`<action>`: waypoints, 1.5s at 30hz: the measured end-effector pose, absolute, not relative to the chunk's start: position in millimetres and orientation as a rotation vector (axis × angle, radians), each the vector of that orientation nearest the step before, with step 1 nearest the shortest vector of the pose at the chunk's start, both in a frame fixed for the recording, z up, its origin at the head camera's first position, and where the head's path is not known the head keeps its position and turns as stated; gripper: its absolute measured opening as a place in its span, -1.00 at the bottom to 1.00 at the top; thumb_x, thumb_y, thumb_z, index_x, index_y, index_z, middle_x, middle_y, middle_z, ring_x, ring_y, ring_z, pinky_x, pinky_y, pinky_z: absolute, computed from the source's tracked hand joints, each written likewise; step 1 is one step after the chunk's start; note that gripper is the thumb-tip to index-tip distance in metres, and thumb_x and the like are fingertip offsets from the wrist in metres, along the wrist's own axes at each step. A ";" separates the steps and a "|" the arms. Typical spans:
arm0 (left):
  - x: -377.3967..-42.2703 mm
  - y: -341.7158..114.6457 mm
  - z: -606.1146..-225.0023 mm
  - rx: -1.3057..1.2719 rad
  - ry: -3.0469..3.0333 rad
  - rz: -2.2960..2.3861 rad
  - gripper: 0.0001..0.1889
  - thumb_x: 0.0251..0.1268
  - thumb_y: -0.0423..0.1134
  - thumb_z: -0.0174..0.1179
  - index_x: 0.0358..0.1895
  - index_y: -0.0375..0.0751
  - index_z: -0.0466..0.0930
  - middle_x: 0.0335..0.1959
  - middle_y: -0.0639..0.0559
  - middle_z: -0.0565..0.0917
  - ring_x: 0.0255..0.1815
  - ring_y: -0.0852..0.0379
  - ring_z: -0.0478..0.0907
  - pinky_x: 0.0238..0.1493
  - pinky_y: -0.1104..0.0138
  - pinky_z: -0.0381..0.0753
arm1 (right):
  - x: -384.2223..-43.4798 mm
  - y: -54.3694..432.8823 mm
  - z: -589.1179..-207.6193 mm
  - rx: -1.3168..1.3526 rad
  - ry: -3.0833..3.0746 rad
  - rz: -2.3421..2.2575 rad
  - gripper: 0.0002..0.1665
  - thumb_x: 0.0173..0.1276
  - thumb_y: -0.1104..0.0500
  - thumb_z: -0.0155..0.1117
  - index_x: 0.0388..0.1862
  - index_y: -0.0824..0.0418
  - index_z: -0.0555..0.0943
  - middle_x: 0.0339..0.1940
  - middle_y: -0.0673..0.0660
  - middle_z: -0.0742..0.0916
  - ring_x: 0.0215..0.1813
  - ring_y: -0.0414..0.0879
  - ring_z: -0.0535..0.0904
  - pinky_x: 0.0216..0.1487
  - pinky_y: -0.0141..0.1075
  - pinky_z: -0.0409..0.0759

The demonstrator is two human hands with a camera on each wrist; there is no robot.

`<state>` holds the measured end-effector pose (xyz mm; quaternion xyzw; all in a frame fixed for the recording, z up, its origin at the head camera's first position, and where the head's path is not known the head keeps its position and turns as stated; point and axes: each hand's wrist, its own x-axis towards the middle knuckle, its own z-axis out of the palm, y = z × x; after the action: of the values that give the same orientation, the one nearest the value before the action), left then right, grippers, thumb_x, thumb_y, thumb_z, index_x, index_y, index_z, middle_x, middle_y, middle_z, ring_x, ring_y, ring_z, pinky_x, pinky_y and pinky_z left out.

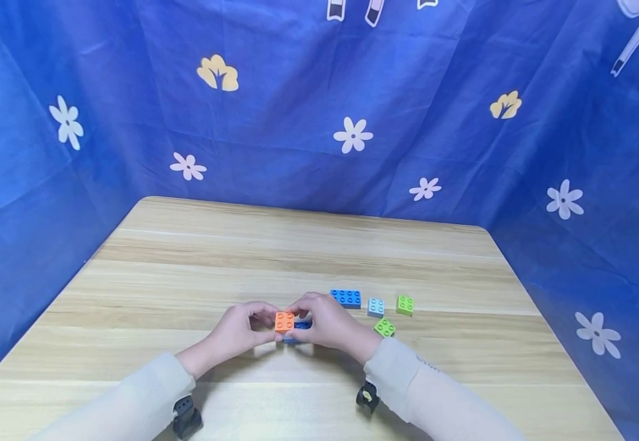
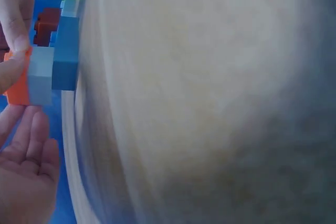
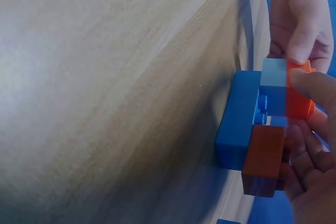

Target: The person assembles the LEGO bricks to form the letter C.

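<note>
My left hand (image 1: 242, 329) and right hand (image 1: 323, 321) meet at an orange square brick (image 1: 284, 322), pinching it between thumbs and fingers from both sides. Beneath it, flush in the right wrist view, is a light blue brick (image 3: 274, 74). That one stands at one end of a long blue brick (image 3: 239, 119) on the table. A brown-red brick (image 3: 262, 153) is on the long brick's other end, by the right hand's curled fingers. From the head, the right hand mostly covers the long brick, and the brown-red one is hidden.
Right of my hands on the wooden table (image 1: 242, 257) lie a blue eight-stud brick (image 1: 346, 298), a pale blue brick (image 1: 376, 307) and two green bricks, one farther (image 1: 405, 305) and one nearer (image 1: 385, 327) to my right forearm. Blue patterned cloth (image 1: 297, 122) walls the table.
</note>
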<state>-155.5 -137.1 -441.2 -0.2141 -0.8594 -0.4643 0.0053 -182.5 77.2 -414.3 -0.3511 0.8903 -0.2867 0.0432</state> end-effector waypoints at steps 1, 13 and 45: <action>-155.3 -136.6 -440.5 -0.665 -2.683 -1.449 -0.64 -0.08 -0.28 0.48 -0.14 -0.20 0.66 -0.30 0.11 0.68 -0.26 0.08 0.61 -0.16 0.22 0.62 | -182.4 77.4 -414.4 -1.072 2.723 -0.881 -0.53 0.07 0.02 0.52 -0.03 0.11 0.68 -0.27 -0.15 0.65 -0.24 -0.36 0.51 -0.18 -0.54 0.48; -154.4 -134.3 -440.1 -0.568 -2.649 -1.519 -0.66 -0.08 -0.34 0.47 -0.14 -0.17 0.66 -0.30 0.12 0.68 -0.24 0.05 0.60 -0.14 0.17 0.62 | -181.3 78.5 -415.1 -1.048 2.722 -0.896 -0.53 0.08 0.02 0.51 -0.01 0.10 0.66 -0.22 -0.14 0.66 -0.19 -0.35 0.52 -0.11 -0.49 0.47; -156.1 -133.3 -442.7 -0.599 -2.624 -1.476 -0.67 -0.09 -0.34 0.49 -0.17 -0.17 0.68 -0.28 0.13 0.69 -0.25 0.08 0.61 -0.12 0.19 0.62 | -177.4 151.2 -442.4 -1.045 2.843 -1.219 -0.30 0.11 -0.09 0.46 0.20 0.14 0.50 0.07 0.02 0.64 0.11 -0.18 0.50 0.18 -0.15 0.45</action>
<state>-156.1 -133.3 -442.7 -0.1950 -0.8543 -0.4805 0.0359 -177.4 151.2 -442.4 -0.3194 0.8691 -0.3725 -0.0617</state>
